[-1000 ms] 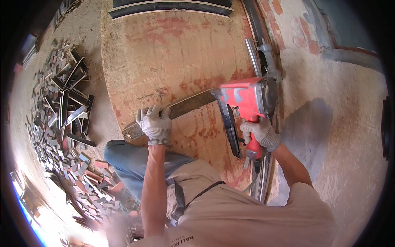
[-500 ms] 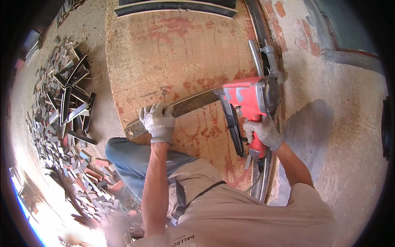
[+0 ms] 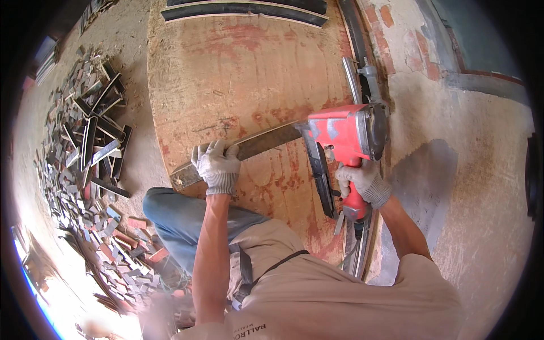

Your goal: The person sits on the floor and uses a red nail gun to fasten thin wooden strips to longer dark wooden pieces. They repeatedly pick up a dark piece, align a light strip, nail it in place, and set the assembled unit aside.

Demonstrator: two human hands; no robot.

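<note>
My gloved right hand [image 3: 365, 182] is closed round the handle of a red pneumatic nail gun [image 3: 338, 133]. The gun's nose meets the right end of a dark-faced wooden strip [image 3: 269, 141], and its black magazine [image 3: 319, 173] angles down toward me. My left hand [image 3: 217, 163], also gloved, grips the strip near its left end, with the fingers over the top edge. The strip lies slanted across a stained plywood board [image 3: 226, 90]. Its far right tip is hidden behind the gun's nose.
Dark strips [image 3: 243, 10] lie across the board's far end. Metal rails [image 3: 351, 79] run along its right side beside a patchy plaster wall [image 3: 476, 170]. Left of the board, a large heap of wood offcuts [image 3: 90, 130] covers the floor. My bent knee [image 3: 164, 209] is at the board's left edge.
The view has shifted very slightly. Both hands keep their holds, and the nail gun stays at the strip's right end.
</note>
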